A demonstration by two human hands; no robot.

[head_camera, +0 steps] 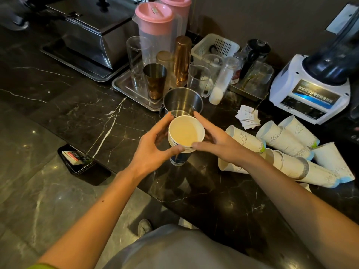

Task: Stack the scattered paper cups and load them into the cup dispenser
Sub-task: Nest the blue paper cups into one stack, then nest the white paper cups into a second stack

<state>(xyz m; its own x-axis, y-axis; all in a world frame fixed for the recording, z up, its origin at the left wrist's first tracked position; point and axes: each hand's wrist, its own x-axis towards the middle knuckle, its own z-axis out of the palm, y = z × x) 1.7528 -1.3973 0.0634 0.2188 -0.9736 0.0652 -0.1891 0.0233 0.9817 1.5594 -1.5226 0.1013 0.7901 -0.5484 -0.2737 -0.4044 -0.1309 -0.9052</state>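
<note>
Both hands, left hand [153, 144] and right hand [215, 140], are gripping the upright stack of paper cups [185, 136] over the dark counter [120, 121]; loose cups [287, 146] are lying at the right.

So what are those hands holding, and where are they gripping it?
A nested stack of paper cups, held upright. The left hand and right hand cup opposite sides near the rims.
</note>
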